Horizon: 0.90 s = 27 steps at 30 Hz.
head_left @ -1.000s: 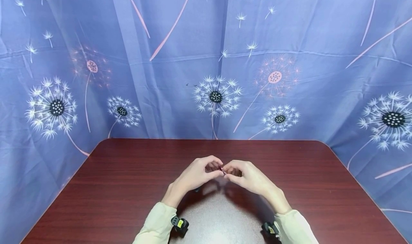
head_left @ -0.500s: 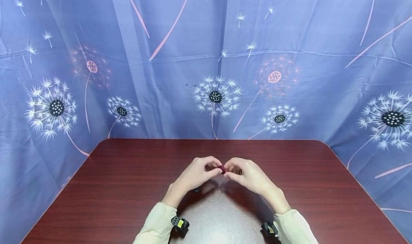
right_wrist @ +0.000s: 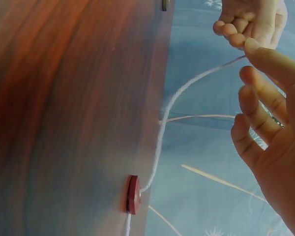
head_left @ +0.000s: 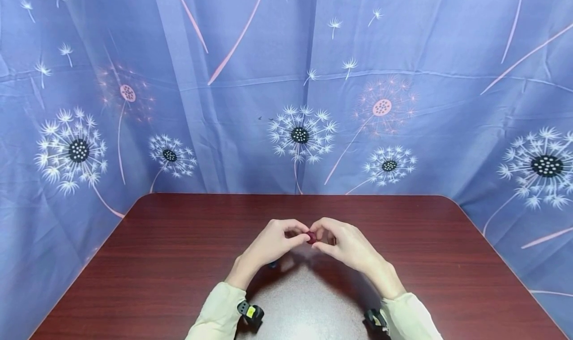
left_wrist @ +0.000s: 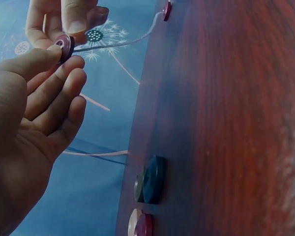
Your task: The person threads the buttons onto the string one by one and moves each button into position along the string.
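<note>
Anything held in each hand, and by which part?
The left hand pinches a button near its edge. Whether the right hand also grips it or the cord cannot be told.

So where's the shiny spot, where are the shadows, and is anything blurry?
Head view: white glare on the table at bottom middle, dark shadows below the left hand and right hand; left wrist view: dimmer, with the table blurry toward the right; right wrist view: dim too.
</note>
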Motion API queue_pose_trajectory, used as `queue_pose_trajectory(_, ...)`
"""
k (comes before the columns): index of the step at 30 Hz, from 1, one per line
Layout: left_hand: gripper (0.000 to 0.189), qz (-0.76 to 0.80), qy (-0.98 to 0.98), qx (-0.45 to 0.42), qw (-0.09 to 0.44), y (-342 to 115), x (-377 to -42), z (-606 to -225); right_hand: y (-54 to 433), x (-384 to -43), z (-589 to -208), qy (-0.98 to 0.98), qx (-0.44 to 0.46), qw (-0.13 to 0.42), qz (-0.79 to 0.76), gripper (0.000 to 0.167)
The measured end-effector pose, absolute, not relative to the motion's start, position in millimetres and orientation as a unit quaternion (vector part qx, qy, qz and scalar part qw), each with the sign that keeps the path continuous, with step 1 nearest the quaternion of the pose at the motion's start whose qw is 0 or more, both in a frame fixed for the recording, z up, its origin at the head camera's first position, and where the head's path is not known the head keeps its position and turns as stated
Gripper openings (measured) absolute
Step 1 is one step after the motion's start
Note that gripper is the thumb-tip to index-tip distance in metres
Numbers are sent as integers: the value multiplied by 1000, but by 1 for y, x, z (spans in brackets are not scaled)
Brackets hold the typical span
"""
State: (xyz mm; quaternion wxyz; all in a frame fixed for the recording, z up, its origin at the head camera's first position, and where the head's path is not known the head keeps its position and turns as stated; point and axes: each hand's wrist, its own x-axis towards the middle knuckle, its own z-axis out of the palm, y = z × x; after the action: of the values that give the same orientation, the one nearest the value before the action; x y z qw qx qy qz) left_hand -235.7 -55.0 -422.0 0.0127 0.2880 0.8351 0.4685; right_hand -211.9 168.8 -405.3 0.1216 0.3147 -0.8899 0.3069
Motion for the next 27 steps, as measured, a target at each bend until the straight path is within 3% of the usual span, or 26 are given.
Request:
queue_pose_trajectory(10,8,480,829,288,-2,-54,-236,-423,170,-212,-406,-884,330,133,301,25)
queue_pose_trajectory(27,6,455,843,287,10,-61,-235,-419,175,-213,-404,-893,322,90,300,25)
